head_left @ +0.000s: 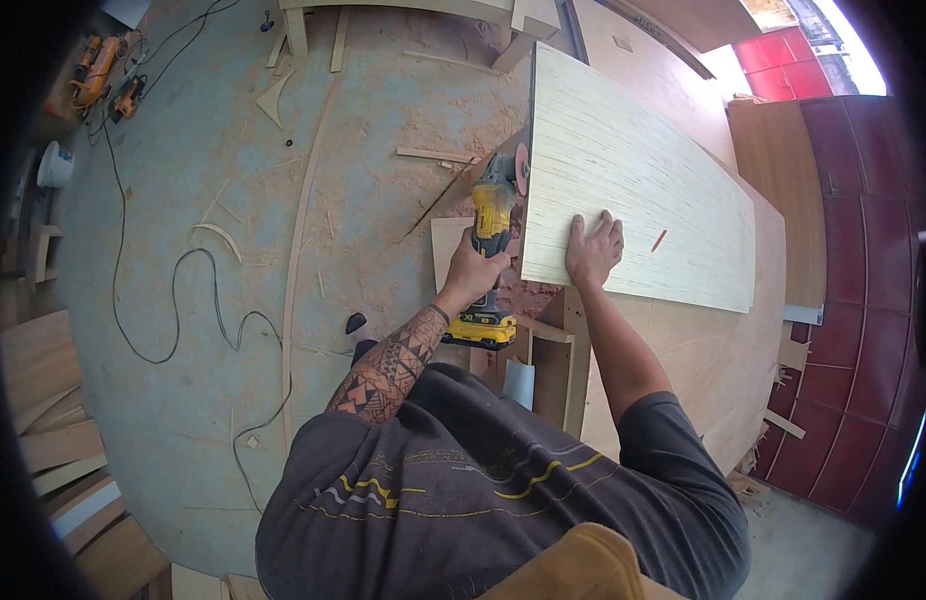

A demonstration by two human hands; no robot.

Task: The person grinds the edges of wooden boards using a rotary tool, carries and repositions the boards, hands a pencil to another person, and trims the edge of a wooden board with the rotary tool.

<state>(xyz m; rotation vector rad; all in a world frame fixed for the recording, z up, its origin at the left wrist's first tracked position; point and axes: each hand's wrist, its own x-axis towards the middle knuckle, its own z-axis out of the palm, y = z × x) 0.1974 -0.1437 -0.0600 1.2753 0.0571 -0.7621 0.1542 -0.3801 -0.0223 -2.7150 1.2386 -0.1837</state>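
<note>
My left hand (473, 270) is wrapped round the body of a yellow and black cordless angle grinder (494, 205). The grinder stands on the left side of a pale plywood board (673, 190), its reddish disc (523, 168) at the board's left edge; whether disc and edge touch I cannot tell. A yellow battery (480, 329) sits at the tool's lower end. On the board's near left part my right hand (595, 250) lies with its fingers apart, holding nothing. A short pencil (659, 241) rests on the board, right of that hand.
The board lies on a larger wooden worktop (698, 350). Sawdust and wood offcuts (221, 240) litter the floor, crossed by a long black cable (173, 340). Orange power tools (98, 75) lie at the far left. Stacked wood (58, 445) stands near left, dark red panels (853, 300) at right.
</note>
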